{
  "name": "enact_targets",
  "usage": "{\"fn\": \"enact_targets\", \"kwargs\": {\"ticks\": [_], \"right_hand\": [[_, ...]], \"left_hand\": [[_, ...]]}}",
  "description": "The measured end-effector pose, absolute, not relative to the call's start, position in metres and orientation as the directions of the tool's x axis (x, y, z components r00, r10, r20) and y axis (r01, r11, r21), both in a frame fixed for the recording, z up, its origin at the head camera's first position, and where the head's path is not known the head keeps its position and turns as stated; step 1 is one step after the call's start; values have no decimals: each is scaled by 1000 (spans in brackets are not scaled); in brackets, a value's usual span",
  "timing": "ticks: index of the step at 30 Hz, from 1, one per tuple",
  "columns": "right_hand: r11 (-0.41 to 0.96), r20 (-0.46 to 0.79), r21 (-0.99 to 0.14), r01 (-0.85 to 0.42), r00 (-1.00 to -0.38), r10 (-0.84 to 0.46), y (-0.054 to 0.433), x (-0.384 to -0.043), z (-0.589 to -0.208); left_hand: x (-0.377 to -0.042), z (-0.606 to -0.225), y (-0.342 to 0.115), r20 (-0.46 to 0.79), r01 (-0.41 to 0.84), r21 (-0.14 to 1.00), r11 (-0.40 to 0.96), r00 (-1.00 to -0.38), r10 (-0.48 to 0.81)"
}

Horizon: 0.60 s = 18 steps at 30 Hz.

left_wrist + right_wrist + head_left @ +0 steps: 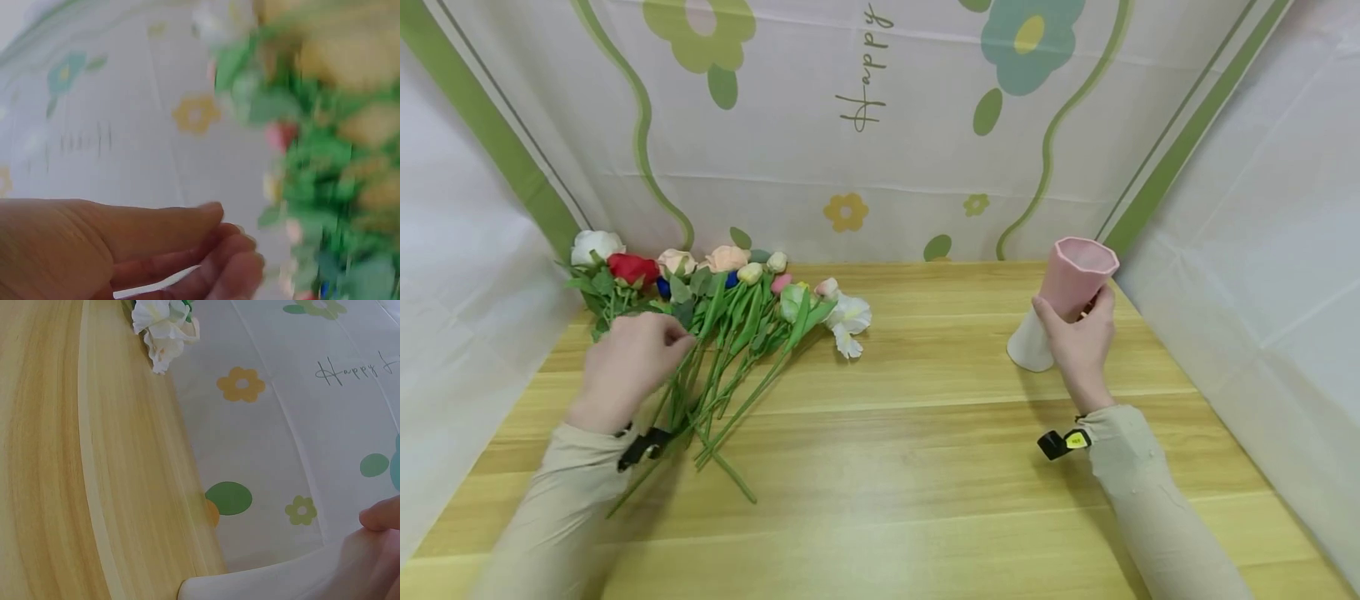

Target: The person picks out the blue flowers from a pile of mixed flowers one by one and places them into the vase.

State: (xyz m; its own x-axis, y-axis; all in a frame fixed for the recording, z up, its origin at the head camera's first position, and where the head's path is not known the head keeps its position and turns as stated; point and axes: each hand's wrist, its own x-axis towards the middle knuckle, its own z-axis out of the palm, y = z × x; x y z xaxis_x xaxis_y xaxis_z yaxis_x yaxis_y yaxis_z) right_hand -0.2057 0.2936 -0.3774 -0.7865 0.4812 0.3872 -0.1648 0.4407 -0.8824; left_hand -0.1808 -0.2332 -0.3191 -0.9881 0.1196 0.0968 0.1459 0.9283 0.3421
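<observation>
My right hand (1084, 346) grips a pink and white vase (1070, 282) around its side. The vase leans, its pink mouth up and to the right and its white base (250, 586) low and to the left. Over the stems of a pile of artificial flowers (730, 333) hovers my left hand (632, 362), fingers loosely bent. In the left wrist view, the thumb (181, 222) and fingertips come close together with nothing between them, and the flowers beside them are blurred.
A red rose (634, 270), a white bloom (597, 247) and a ruffled white flower (850, 317) are among the blooms at the back left. Crossed green stems reach toward the front of the wooden table (880, 467). A printed cloth (880, 167) hangs behind, with white sheets at both sides.
</observation>
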Motion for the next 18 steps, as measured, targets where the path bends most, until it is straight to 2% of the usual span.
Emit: {"fn": "enact_targets", "kwargs": {"ticks": [5, 13, 18], "right_hand": [[430, 388, -886, -174, -785, 482, 292, -205, -375], [437, 386, -884, -167, -788, 480, 292, -205, -378], [432, 392, -885, -175, -782, 485, 293, -205, -377]], "left_hand": [[-189, -320, -260, 48, 95, 347, 933, -995, 83], [-196, -335, -275, -12, 80, 351, 933, -996, 91], [-200, -336, -274, -127, 32, 360, 932, -988, 83]]}}
